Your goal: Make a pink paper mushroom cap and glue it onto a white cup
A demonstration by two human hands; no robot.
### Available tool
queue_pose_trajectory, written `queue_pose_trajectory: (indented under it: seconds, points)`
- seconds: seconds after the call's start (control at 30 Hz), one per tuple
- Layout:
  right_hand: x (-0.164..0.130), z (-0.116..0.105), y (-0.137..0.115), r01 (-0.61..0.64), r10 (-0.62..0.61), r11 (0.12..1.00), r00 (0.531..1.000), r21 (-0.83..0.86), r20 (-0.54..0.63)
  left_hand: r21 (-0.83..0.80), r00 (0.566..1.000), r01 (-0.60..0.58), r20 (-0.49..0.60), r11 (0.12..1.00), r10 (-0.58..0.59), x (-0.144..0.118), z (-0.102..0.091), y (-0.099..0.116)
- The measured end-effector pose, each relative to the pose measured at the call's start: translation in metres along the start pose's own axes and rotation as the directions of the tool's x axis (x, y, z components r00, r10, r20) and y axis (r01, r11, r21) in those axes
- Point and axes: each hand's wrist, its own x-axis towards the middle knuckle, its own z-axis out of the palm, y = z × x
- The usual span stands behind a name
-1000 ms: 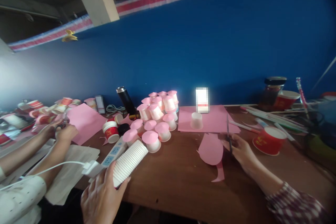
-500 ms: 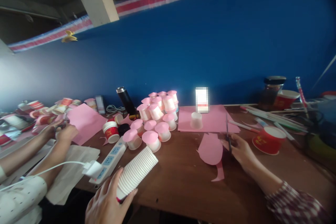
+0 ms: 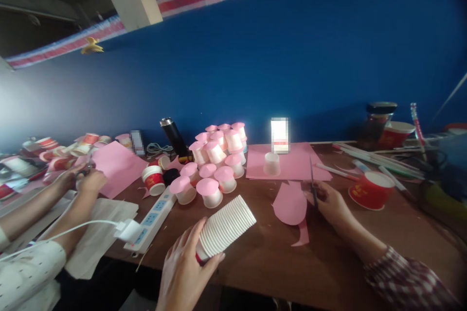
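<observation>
My left hand (image 3: 191, 262) is wrapped round a stack of nested white paper cups (image 3: 228, 227), tilted up to the right above the table's front edge. At the right, my right hand (image 3: 330, 200) holds scissors (image 3: 313, 184) with the dark blades pointing up and away from me. Beside the scissors lies a pink paper piece (image 3: 290, 206) with a curved edge, a thin strip trailing from it. Behind it, one upturned white cup (image 3: 272, 164) stands on pink paper sheets (image 3: 302, 165). Several upturned cups with pink paper discs (image 3: 208, 188) are grouped to the left.
A power strip (image 3: 158, 211) with a white charger (image 3: 127, 231) lies left of the cups. A co-worker's hands (image 3: 89, 180) hold scissors near pink paper (image 3: 118, 170). A black thermos (image 3: 173, 136) leans behind. On the right are a red paper cup (image 3: 372, 190) and a jar (image 3: 377, 126).
My left hand has moved right with the stack of cups. My right hand and the scissors stay in nearly the same place beside the pink paper piece.
</observation>
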Motion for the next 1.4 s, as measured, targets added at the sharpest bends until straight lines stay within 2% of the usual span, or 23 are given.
queue_pose_trajectory:
  seconds: [0.2,0.37,0.5,0.6,0.7,0.8,0.9,1.0,1.03,1.1,1.17,1.33,1.4]
  points:
    - [-0.004,0.0,-0.005,0.03,-0.025,0.99,0.999,-0.139,0.038,-0.256,0.997,0.034,0.074,0.966,-0.015,0.013,-0.002,0.018]
    - [-0.005,-0.003,-0.011,0.028,-0.048,0.928,0.998,-0.372,-0.044,-0.399,0.991,0.099,0.126,0.912,-0.053,0.02,-0.005,0.028]
    - [-0.005,-0.006,-0.011,0.05,-0.103,0.903,0.989,-0.427,-0.103,-0.538,0.988,0.147,0.127,0.83,-0.093,0.026,-0.007,0.036]
    - [-0.006,-0.005,-0.01,0.036,-0.101,0.921,0.984,-0.387,-0.147,-0.69,0.981,0.193,0.161,0.698,-0.112,0.029,-0.008,0.047]
    - [-0.01,0.001,-0.013,0.046,-0.081,0.972,0.986,-0.23,-0.148,-0.818,0.967,0.256,0.223,0.515,-0.126,0.032,-0.005,0.064]
    - [-0.018,0.012,-0.021,0.065,-0.072,0.996,0.992,-0.066,-0.103,-0.917,0.959,0.276,0.242,0.289,-0.148,0.034,0.006,0.087]
    - [-0.028,0.025,-0.03,0.086,-0.087,0.993,0.996,0.079,0.007,-0.946,0.96,0.266,0.243,0.184,-0.143,0.037,0.021,0.109]
    - [-0.037,0.034,-0.035,0.165,-0.187,0.975,0.971,0.152,0.148,-0.955,0.965,0.22,0.184,0.197,-0.184,0.037,0.036,0.128]
    - [-0.039,0.036,-0.036,0.182,-0.21,0.971,0.96,0.157,0.185,-0.953,0.961,0.239,0.206,0.187,-0.184,0.036,0.04,0.134]
    - [-0.043,0.039,-0.036,0.162,-0.199,0.973,0.95,0.167,0.241,-0.946,0.945,0.29,0.259,0.146,-0.198,0.033,0.047,0.143]
    - [-0.045,0.04,-0.037,0.096,-0.15,0.976,0.946,0.194,0.286,-0.945,0.952,0.293,0.274,0.147,-0.136,0.027,0.052,0.147]
    - [-0.046,0.041,-0.042,0.039,-0.172,0.947,0.899,0.319,0.402,-0.918,0.968,0.229,0.249,0.324,0.022,0.013,0.054,0.137]
    - [-0.047,0.041,-0.043,0.01,-0.184,0.932,0.875,0.363,0.448,-0.91,0.965,0.202,0.248,0.363,0.084,0.012,0.051,0.131]
